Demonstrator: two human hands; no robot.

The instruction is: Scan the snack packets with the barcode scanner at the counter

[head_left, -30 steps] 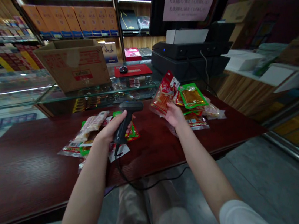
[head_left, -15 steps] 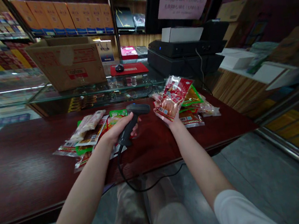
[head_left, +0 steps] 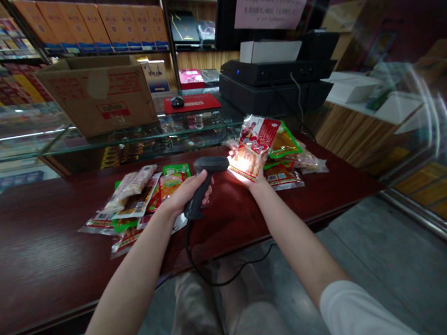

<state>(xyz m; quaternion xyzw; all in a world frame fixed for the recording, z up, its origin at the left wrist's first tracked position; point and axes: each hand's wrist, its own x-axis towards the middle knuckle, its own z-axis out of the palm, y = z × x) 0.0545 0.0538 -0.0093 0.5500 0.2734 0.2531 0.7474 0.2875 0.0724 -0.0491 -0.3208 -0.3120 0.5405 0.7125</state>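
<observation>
My left hand (head_left: 183, 195) is wrapped round the grip of a black corded barcode scanner (head_left: 206, 178), whose head points right. My right hand (head_left: 250, 177) holds up a red snack packet (head_left: 256, 143). The scanner's light falls bright on the packet's lower end, just in front of the scanner head. Both are held above a dark red wooden table (head_left: 31, 258). A pile of snack packets (head_left: 136, 200) lies on the table left of my left hand. Another pile of packets (head_left: 290, 166), with a green one on top, lies behind my right hand.
A glass counter (head_left: 77, 142) behind the table carries a cardboard box (head_left: 99, 93), a red mouse pad with a mouse (head_left: 191, 102) and a black cash register (head_left: 277, 78). Shelves of boxed goods (head_left: 109, 19) line the back wall. The scanner cable (head_left: 218, 274) hangs off the table's front edge.
My right hand lifted a red packet from the right pile and brought it in front of the scanner. The scanner's light now shines on the packet.
</observation>
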